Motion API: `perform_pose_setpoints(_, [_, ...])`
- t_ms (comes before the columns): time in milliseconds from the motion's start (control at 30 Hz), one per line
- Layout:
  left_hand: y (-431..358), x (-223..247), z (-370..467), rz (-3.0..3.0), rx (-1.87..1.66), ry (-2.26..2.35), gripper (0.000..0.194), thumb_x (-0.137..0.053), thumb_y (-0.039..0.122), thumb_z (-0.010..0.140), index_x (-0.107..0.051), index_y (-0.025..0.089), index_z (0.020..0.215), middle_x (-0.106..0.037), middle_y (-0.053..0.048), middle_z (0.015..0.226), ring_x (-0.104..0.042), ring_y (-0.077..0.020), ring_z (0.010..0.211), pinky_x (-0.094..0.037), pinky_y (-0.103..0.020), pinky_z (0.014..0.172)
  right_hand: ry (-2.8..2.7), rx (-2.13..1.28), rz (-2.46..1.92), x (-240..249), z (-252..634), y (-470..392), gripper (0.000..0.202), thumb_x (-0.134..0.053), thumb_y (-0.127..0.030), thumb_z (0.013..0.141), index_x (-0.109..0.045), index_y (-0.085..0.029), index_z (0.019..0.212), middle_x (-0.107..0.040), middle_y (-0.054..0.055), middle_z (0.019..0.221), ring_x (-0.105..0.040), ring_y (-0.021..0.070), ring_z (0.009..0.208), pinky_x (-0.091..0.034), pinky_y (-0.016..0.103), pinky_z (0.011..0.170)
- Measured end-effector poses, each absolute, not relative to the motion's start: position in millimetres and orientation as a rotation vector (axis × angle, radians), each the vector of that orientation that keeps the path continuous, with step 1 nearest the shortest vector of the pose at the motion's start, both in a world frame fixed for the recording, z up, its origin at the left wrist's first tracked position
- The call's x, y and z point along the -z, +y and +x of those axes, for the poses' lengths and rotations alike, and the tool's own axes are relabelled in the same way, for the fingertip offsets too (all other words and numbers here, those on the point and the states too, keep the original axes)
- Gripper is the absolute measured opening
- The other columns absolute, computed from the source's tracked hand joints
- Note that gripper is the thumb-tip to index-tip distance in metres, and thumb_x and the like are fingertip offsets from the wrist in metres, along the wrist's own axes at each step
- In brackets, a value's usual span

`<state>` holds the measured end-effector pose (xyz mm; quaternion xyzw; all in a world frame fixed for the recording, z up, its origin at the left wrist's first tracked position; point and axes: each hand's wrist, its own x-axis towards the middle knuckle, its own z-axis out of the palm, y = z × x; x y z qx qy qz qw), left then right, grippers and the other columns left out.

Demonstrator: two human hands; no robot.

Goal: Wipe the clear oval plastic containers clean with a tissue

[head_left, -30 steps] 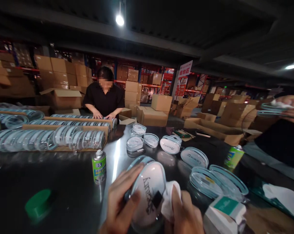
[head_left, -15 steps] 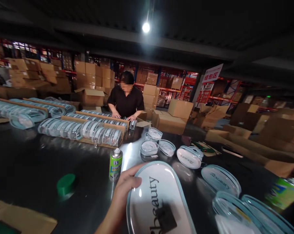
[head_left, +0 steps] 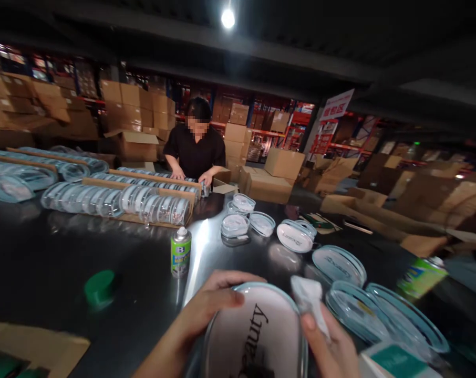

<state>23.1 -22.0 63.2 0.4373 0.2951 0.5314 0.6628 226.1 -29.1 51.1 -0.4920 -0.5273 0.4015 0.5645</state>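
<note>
A clear oval case [head_left: 257, 336] with a pale face, a light blue rim and black lettering is at the bottom centre. My left hand [head_left: 216, 299] grips its upper left edge, thumb on the face and fingers behind. On the case's right side, my right hand [head_left: 334, 344] pinches a crumpled white wipe [head_left: 309, 296] between thumb and fingers. More oval cases [head_left: 339, 266] stand and lie on the dark shiny table to the right. A green spray can [head_left: 180, 253] stands upright beyond my left hand.
A green cap [head_left: 100, 287] lies on the table [head_left: 143, 294] at left. Rows of packed cases [head_left: 84, 198] sit behind it. Across the table a person [head_left: 196, 147] in black handles cases. A second green can [head_left: 422, 275] is at right, near cartons [head_left: 267, 184].
My right hand has come into view with the white wipe beside the case. The case sits slightly lower in view. The camera view has shifted, and a white-and-green item shows at lower right.
</note>
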Motion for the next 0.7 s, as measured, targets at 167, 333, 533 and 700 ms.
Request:
perform_pose_setpoints(167, [-7, -57, 25, 1.234, -1.146, 0.550, 0.058, -0.071, 0.023, 0.066, -0.065, 0.022, 0.124, -0.061, -0.007, 0.133, -0.056, -0.0325, 0.116, -0.041, -0.036, 0.095, -1.476, -1.239, -1.029, -64, 232, -21, 0.055, -0.076, -0.051, 0.067, -0.066, -0.020, 0.111, -0.071, 0.005, 0.102, -0.063, 0.0255, 0.099, -0.048, 0.031, 0.087])
perform_pose_setpoints(333, [16, -47, 28, 0.715, -1.374, 0.204, 0.056, -0.062, 0.050, 0.077, -0.062, 0.021, 0.125, -0.055, -0.011, 0.138, -0.062, -0.0288, 0.105, -0.045, -0.040, 0.092, -0.665, -1.246, -0.868, -60, 236, -12, 0.049, -0.083, -0.041, 0.057, -0.066, -0.021, 0.098, -0.070, 0.001, 0.085, -0.063, 0.0178, 0.073, -0.050, 0.024, 0.061])
perform_pose_setpoints(533, [23, -19, 71, 0.692, -1.369, 0.093, 0.077, -0.085, 0.053, 0.053, -0.062, 0.026, 0.122, -0.067, -0.011, 0.119, -0.063, -0.0347, 0.108, -0.048, -0.048, 0.091, -0.432, -1.139, -0.733, -52, 202, -4, 0.048, -0.081, -0.044, 0.058, -0.056, -0.021, 0.091, -0.056, -0.008, 0.066, -0.041, 0.0055, 0.046, -0.030, 0.016, 0.039])
perform_pose_setpoints(700, [5, -27, 84, 0.668, -1.718, 0.232, 0.072, -0.077, 0.029, 0.075, -0.044, 0.034, 0.139, -0.066, -0.004, 0.121, -0.058, -0.0253, 0.120, -0.042, -0.035, 0.102, -0.737, -1.031, -0.833, -21, 174, -10, 0.060, -0.078, -0.047, 0.067, -0.054, -0.021, 0.115, -0.065, -0.001, 0.078, -0.052, 0.0099, 0.052, -0.039, 0.019, 0.043])
